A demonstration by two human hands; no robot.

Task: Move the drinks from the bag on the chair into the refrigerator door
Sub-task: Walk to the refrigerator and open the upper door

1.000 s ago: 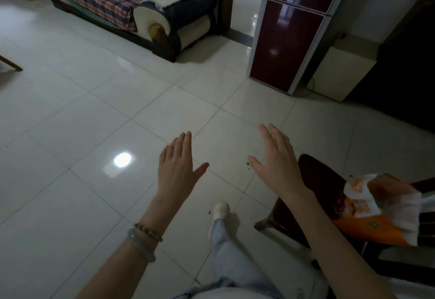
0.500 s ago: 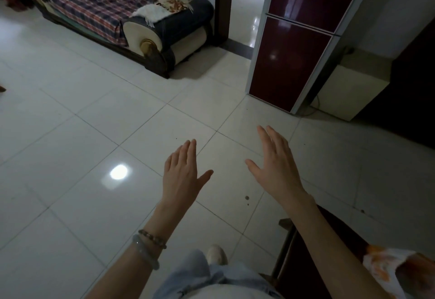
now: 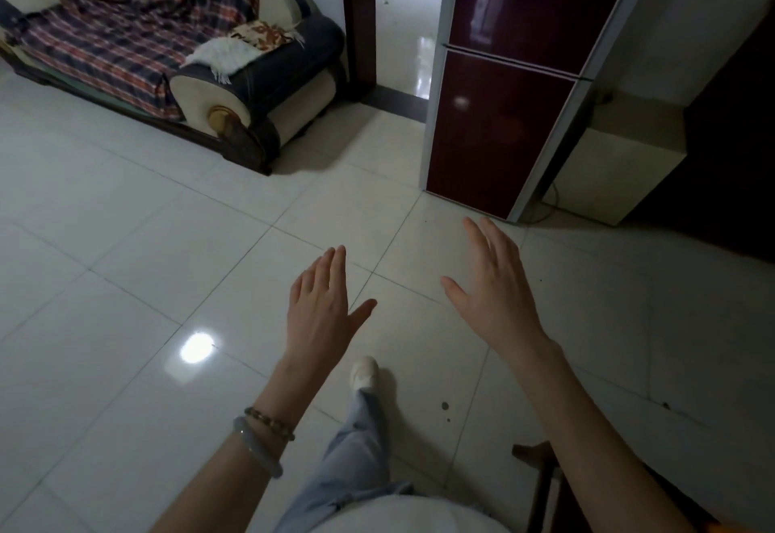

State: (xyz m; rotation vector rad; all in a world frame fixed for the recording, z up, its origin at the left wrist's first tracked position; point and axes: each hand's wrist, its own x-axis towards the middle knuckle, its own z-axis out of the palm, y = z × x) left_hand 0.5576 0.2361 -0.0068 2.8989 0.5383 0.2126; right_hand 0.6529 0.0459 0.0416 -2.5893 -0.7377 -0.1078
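Note:
The dark red two-door refrigerator (image 3: 499,113) stands ahead at the upper right, both doors closed. My left hand (image 3: 321,310) and my right hand (image 3: 492,293) are held out flat over the tiled floor, fingers apart, holding nothing. Only a dark wooden corner of the chair (image 3: 541,474) shows at the bottom right, under my right forearm. The bag and the drinks are out of view, apart from a sliver of orange at the bottom right edge.
A plaid-covered sofa (image 3: 138,42) stands at the upper left. An open doorway (image 3: 407,25) lies between sofa and refrigerator. A cream cabinet (image 3: 616,163) sits right of the refrigerator, beside dark furniture (image 3: 729,147). My leg and white shoe (image 3: 364,373) step forward.
The view has swung up and forward toward the refrigerator, which is now closer. The chair and its orange bag have slid out at the bottom right. Both hands stay open and empty.

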